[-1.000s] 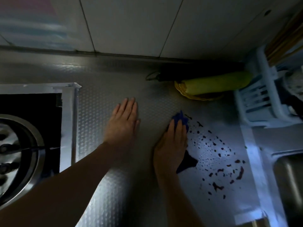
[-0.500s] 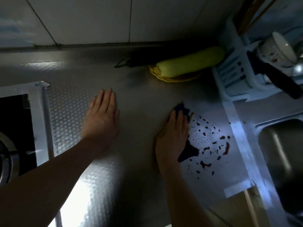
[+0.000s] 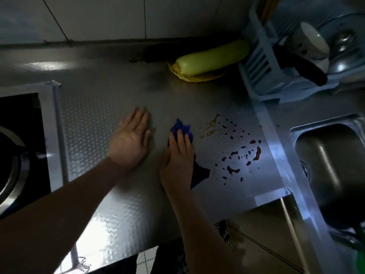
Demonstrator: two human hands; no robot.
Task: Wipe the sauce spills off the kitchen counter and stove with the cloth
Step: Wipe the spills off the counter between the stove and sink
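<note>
- Our right hand (image 3: 178, 161) lies palm-down at the centre of the frame, fingers together and pressing the blue cloth (image 3: 182, 130) flat onto the steel desk (image 3: 110, 95); it pins the cloth rather than pinching it, with one corner poking out past the fingertips and another at the wrist side
- Our left hand (image 3: 130, 141) rests just left of it, flat and spread on the desk, its grip holding nothing
- The sauce spills (image 3: 240, 153) sit right of centre, close beside the cloth but not yet under it: dark red drops scattered toward the sink (image 3: 327, 155), and a yellowish smear (image 3: 209, 128) nearest the cloth
- To do this stroke well, we judge the cloth should sweep rightward with even pressure, gathering the drops inward instead of pushing them toward the sink edge, then fold to a clean face
- The larger red blobs probably need a second pass, since they may streak
- The stove (image 3: 17, 147) is cut off at the left edge, so we cannot tell whether it carries any spills
- Most of the cloth is hidden under our palm, so how soiled it is stays unknown
- The light is dim; the dark object behind the pale green gourd (image 3: 213, 58) at the top is hard to make out
</note>
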